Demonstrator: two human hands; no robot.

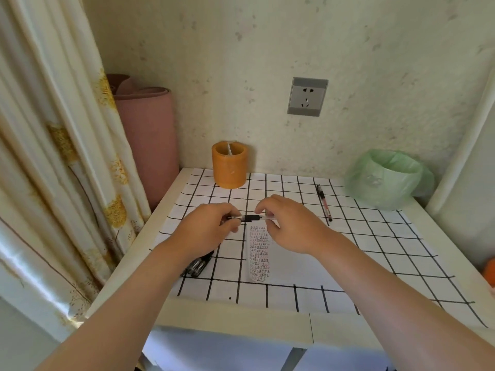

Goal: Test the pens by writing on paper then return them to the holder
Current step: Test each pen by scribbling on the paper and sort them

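A pen (pixel 250 217) is held level just above the far end of the strip of paper (pixel 259 261). Its left end is gripped by the curled fingers of the left hand (pixel 206 228), and its clear barrel is pinched by the right hand (pixel 289 223). The step is probably to take the cap off or to push it on; which one cannot be told. Both parts should be kept in one straight line, without bending. The orange holder (pixel 229 164) stands at the back, well apart from the hands.

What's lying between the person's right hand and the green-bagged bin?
One loose pen lies on the checked cloth between right hand and bin, in the head view.
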